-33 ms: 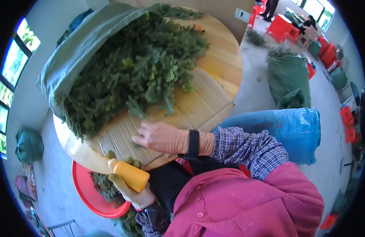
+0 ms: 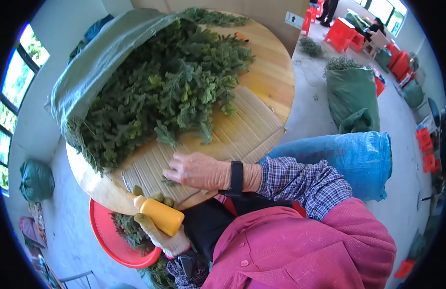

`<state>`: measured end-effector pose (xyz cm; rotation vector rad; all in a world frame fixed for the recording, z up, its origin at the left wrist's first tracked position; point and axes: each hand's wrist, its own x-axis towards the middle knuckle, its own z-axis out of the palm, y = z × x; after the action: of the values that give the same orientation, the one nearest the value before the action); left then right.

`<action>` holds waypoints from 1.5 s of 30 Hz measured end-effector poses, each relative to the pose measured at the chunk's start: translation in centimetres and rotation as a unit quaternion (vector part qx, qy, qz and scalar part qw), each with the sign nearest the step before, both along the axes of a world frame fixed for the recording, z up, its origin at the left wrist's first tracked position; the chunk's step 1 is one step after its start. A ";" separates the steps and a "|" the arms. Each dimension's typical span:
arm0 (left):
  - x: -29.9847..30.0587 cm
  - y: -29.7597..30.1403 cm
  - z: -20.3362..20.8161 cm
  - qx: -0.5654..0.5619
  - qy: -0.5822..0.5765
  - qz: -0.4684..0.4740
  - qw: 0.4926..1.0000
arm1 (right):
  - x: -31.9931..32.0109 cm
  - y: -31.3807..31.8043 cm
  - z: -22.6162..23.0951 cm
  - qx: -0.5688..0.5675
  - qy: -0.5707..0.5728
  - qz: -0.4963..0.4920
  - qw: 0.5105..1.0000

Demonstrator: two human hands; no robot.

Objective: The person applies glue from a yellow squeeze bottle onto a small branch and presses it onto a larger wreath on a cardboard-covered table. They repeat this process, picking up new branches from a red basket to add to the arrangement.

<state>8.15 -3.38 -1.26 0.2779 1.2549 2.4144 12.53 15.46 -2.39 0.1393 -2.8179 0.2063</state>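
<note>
My left hand (image 2: 161,235), in a pale work glove with greenish fingertips, is wrapped round a yellow squeeze bottle (image 2: 161,216) whose pale nozzle points up and left. The bottle is at the near edge of a round wooden table. My bare right hand (image 2: 196,170) is low over a sheet of corrugated cardboard (image 2: 252,126), its fingers curled down. A bit of green sprig (image 2: 169,182) shows under its fingertips; the rest is hidden by the hand. Beyond lies a large heap of leafy green sprigs (image 2: 160,86), spilling from a green woven sack (image 2: 100,53).
The table's wooden top (image 2: 276,72) carries more cut greenery (image 2: 216,17) at its far side. Below its near left edge is a red basin (image 2: 105,236) with sprigs inside. A blue wrapped bundle (image 2: 348,161) and a filled green sack (image 2: 352,98) are on the right.
The view has shifted slightly. Both hands keep almost the same places, and a little more of the sprig shows under my right fingertips.
</note>
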 end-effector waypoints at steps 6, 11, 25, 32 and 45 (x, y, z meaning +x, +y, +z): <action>0.3 1.0 1.0 0.019 0.002 -0.042 0.999 | 6.4 3.4 4.4 -0.241 0.063 0.056 0.967; 0.4 1.3 1.1 -0.037 0.018 -0.055 0.998 | 13.7 10.6 9.6 -0.369 -0.095 -0.042 0.923; 2.2 4.6 2.5 -0.057 -0.007 -0.087 0.995 | 6.4 31.7 9.2 -0.098 0.300 -0.261 0.912; 0.9 3.6 1.4 -0.026 -0.042 -0.113 0.992 | 7.5 30.3 1.3 -0.058 0.044 -0.385 0.920; 0.9 2.7 0.6 0.008 -0.036 -0.131 0.991 | 9.9 25.9 9.2 -0.093 0.220 -0.378 0.894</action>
<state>9.09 -0.73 -0.69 0.3353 1.0940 2.1904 22.47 41.37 6.79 -0.8330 -2.1828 0.2206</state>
